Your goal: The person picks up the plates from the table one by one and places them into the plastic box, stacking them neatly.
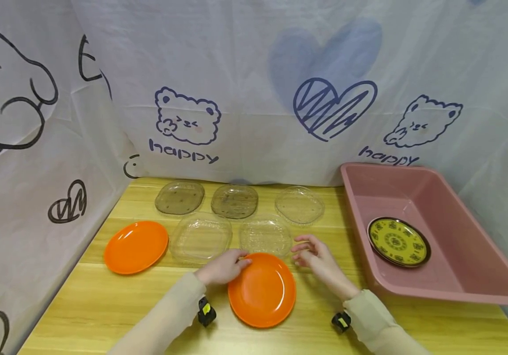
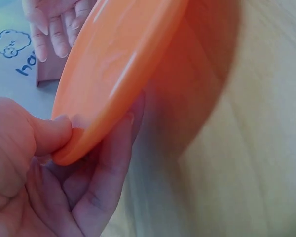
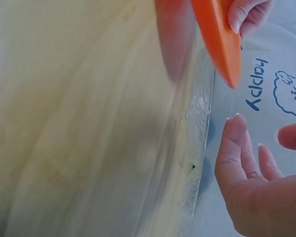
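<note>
An orange plate [image 1: 262, 291] is held over the near middle of the wooden table by my left hand [image 1: 224, 267], which pinches its upper left rim. In the left wrist view the thumb lies on top of the plate [image 2: 118, 64] and the fingers sit beneath it. My right hand [image 1: 318, 261] is apart from the plate, to its upper right, with nothing in it; in the right wrist view its fingers [image 3: 232, 153] are spread and loosely bent. Just behind the held plate lies a clear plastic dish [image 1: 266, 232]. A second orange plate [image 1: 136, 247] rests at the left.
Another clear dish [image 1: 201, 236] sits in the front row. Behind stand two dark translucent dishes [image 1: 180, 197] [image 1: 235, 201] and a clear one [image 1: 300, 204]. At the right, a pink basin [image 1: 440, 217] contains a yellow patterned plate [image 1: 398, 241]. Printed cloth [image 1: 254, 123] hangs behind the table.
</note>
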Available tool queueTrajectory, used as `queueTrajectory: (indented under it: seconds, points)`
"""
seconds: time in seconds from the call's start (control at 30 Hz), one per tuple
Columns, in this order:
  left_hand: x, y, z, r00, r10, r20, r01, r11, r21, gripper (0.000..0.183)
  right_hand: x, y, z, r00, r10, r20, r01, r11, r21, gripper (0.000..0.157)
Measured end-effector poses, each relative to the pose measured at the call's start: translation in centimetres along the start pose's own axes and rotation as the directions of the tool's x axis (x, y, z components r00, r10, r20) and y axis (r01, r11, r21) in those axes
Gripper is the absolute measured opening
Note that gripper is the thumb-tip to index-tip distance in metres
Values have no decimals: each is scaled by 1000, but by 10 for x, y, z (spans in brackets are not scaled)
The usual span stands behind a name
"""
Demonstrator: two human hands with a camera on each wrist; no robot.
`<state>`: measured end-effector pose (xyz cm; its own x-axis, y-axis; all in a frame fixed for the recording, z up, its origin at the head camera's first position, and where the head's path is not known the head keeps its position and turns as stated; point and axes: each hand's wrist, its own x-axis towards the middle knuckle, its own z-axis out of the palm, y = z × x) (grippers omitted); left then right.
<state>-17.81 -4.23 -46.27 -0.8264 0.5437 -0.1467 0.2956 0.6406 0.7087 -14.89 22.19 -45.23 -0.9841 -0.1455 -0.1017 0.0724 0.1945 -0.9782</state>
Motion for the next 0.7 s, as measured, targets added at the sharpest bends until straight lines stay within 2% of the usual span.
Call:
queueTrajectory:
  seconds: [0.17,0.33,0.43,0.7]
  points:
    - [1,1,-8,999,-28,-16,27,997,-71,33,1,-3,3,1000,3,-2,-3,999,36,36]
    - [3,2,-16,997,-55,-49,45,983,-178,39,0,-6,6,999,16,-39,-13,997,70,36]
    - [3,5,-22,994,-69,-79,46,963,-266,40,-2,-9,7,997,25,-70,-19,996,86,38]
    - [9,13,-25,978,-143,-152,51,870,-490,39,-3,-13,10,991,61,-118,-37,979,199,42]
